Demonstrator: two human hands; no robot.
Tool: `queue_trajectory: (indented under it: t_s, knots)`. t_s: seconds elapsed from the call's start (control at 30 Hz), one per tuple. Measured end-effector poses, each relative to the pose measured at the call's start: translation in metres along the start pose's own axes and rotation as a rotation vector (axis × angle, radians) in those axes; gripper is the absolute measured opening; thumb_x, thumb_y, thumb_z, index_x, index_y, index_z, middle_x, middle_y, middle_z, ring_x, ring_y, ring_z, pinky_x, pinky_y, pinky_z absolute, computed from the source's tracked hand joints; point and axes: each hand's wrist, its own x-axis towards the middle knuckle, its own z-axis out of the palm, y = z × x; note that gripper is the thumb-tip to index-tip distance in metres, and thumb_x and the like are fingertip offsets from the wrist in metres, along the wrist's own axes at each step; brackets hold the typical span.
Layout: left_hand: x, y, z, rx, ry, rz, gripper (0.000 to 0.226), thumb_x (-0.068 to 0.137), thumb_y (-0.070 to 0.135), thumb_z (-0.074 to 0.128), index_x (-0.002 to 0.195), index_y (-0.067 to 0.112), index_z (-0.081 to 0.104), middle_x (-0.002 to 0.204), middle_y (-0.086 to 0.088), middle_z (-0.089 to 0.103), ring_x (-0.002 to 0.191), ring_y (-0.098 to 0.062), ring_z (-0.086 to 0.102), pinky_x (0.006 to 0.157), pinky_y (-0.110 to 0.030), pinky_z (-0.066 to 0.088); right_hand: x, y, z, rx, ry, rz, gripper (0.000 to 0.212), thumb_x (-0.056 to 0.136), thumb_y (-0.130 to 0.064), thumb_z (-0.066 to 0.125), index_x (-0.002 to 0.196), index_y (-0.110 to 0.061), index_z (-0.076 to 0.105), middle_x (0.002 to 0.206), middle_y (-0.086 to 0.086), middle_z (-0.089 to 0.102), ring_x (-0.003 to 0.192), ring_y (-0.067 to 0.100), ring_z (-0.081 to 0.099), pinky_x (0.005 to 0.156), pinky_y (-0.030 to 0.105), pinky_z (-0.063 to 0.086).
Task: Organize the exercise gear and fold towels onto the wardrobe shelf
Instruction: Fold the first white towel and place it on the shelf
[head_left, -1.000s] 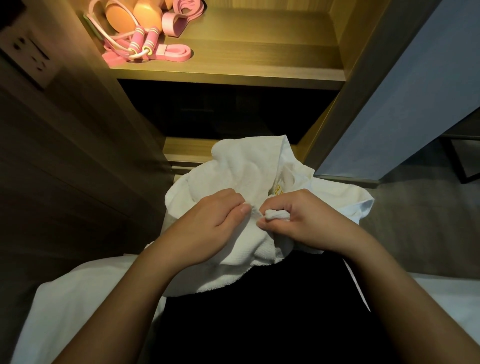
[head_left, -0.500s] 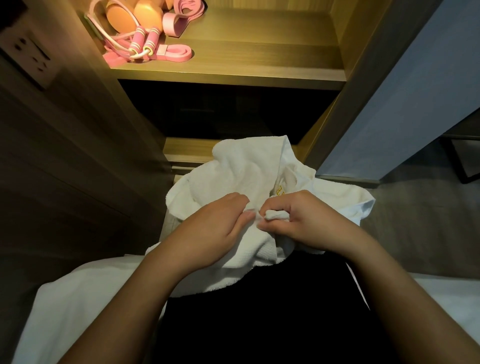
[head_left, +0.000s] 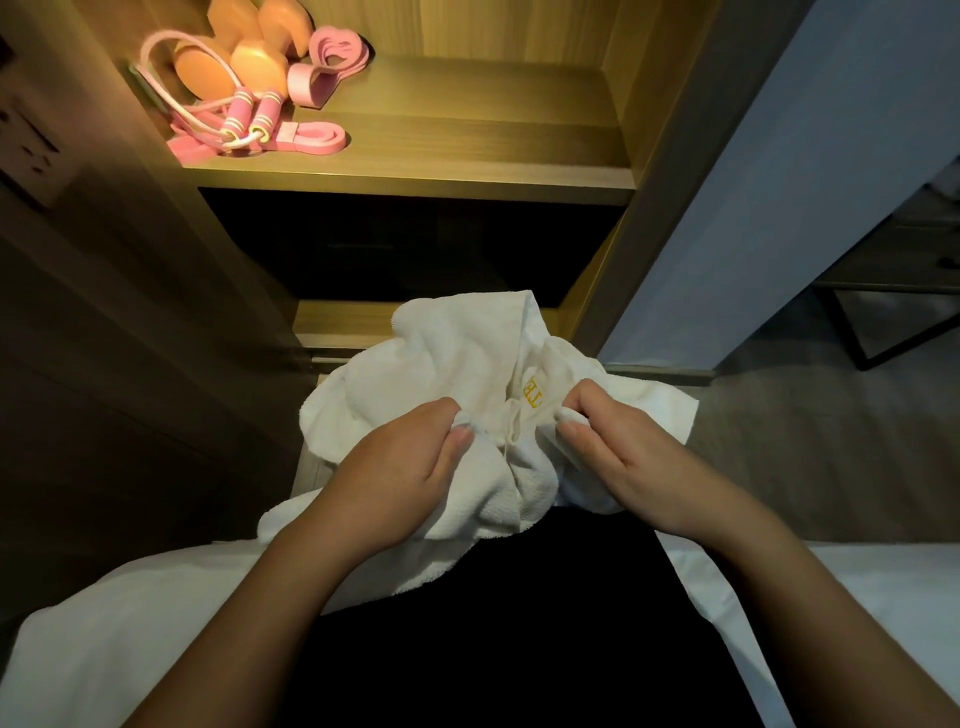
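**White towel (head_left: 457, 353), bunched, held near, low before the wardrobe: hands newly parted.**
Left hand (head_left: 395, 483) and right hand (head_left: 628, 457) each pinch a hem fold, now drawn apart to spread the edge for folding. This uncovers a gold monogram (head_left: 532, 393), seemingly "TH", inverted. Pink exercise gear (head_left: 249, 124) lies far left on the shelf (head_left: 467, 135).

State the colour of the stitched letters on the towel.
Golden-yellow letters on a white towel, clearest in the head view.

Head view — angled down, close, facing shelf (head_left: 467, 156).
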Motion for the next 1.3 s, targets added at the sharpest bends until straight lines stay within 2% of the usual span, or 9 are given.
queue_trajectory:
  t_s: [0.17,0.33,0.53,0.63,0.73,0.9,0.97,1.13,1.3]
  knots:
    - [0.005,0.000,-0.010,-0.029,0.018,-0.011,0.024,0.103,0.031,0.033,0.082,0.021,0.040,0.073,0.003,0.049,0.069,-0.014,0.048,0.068,-0.038,0.041,0.001,0.001,-0.020,0.005,0.065,0.049,0.025,0.095,-0.049,0.034,0.097,-0.025,0.040,0.086,-0.006,0.053,0.074,0.002,0.050,0.064,0.018,0.042]
    - [0.030,-0.015,-0.057,-0.128,0.252,-0.006,0.025,0.104,0.030,0.035,0.080,0.025,0.040,0.075,0.001,0.045,0.067,-0.013,0.045,0.061,-0.035,0.036,0.024,0.017,-0.070,-0.002,0.215,0.139,0.012,0.099,-0.029,0.050,0.104,-0.019,0.050,0.097,-0.003,0.056,0.087,0.012,0.056,0.076,0.033,0.048]
    - [0.092,-0.035,-0.123,-0.214,0.489,-0.142,0.024,0.103,0.024,0.039,0.090,0.011,0.054,0.087,-0.002,0.053,0.082,-0.014,0.049,0.069,-0.032,0.035,0.066,0.014,-0.129,0.042,0.279,0.244,0.024,0.096,-0.021,0.059,0.105,0.000,0.065,0.096,0.019,0.065,0.088,0.025,0.060,0.084,0.044,0.053]
    - [0.110,-0.042,-0.186,-0.185,0.700,-0.242,0.029,0.103,0.022,0.039,0.109,0.000,0.057,0.108,-0.023,0.056,0.099,-0.025,0.051,0.080,-0.035,0.036,0.081,0.003,-0.179,0.024,0.453,0.264,0.022,0.095,-0.022,0.060,0.109,-0.006,0.066,0.104,0.013,0.063,0.097,0.026,0.059,0.087,0.043,0.052]
    - [0.109,-0.043,-0.250,-0.190,0.932,-0.335,0.037,0.102,0.030,0.037,0.123,0.005,0.055,0.124,-0.020,0.056,0.112,-0.034,0.053,0.086,-0.035,0.039,0.088,0.001,-0.234,0.063,0.708,0.307,0.027,0.095,-0.020,0.059,0.113,0.001,0.063,0.101,0.011,0.057,0.095,0.024,0.054,0.080,0.037,0.050]
    - [0.104,-0.027,-0.318,-0.125,1.090,-0.374,0.037,0.103,0.030,0.038,0.121,0.003,0.055,0.124,-0.022,0.055,0.114,-0.037,0.052,0.090,-0.041,0.040,0.096,-0.015,-0.291,0.114,1.004,0.267,0.014,0.091,-0.012,0.059,0.083,-0.002,0.064,0.074,0.010,0.049,0.080,0.018,0.046,0.058,0.028,0.037]
    - [0.099,-0.024,-0.334,-0.142,1.153,-0.401,0.036,0.103,0.027,0.040,0.119,-0.001,0.056,0.124,-0.025,0.056,0.116,-0.039,0.052,0.095,-0.041,0.040,0.096,-0.018,-0.305,0.122,1.098,0.265,0.020,0.090,-0.012,0.057,0.076,0.001,0.061,0.068,0.010,0.047,0.080,0.017,0.045,0.064,0.029,0.037]
    - [0.092,-0.027,-0.341,-0.098,1.171,-0.458,0.036,0.102,0.022,0.041,0.118,-0.006,0.058,0.123,-0.031,0.055,0.116,-0.044,0.051,0.099,-0.043,0.039,0.089,-0.013,-0.312,0.082,1.184,0.350,0.028,0.095,-0.019,0.053,0.098,0.006,0.065,0.100,0.030,0.062,0.105,0.037,0.061,0.082,0.037,0.044]
    - [0.101,-0.021,-0.330,-0.138,1.178,-0.418,0.033,0.101,0.023,0.042,0.112,-0.003,0.059,0.121,-0.029,0.058,0.114,-0.041,0.053,0.096,-0.039,0.040,0.094,-0.015,-0.304,0.127,1.188,0.385,0.032,0.098,-0.022,0.051,0.116,0.001,0.064,0.120,0.024,0.063,0.113,0.039,0.058,0.092,0.036,0.044]
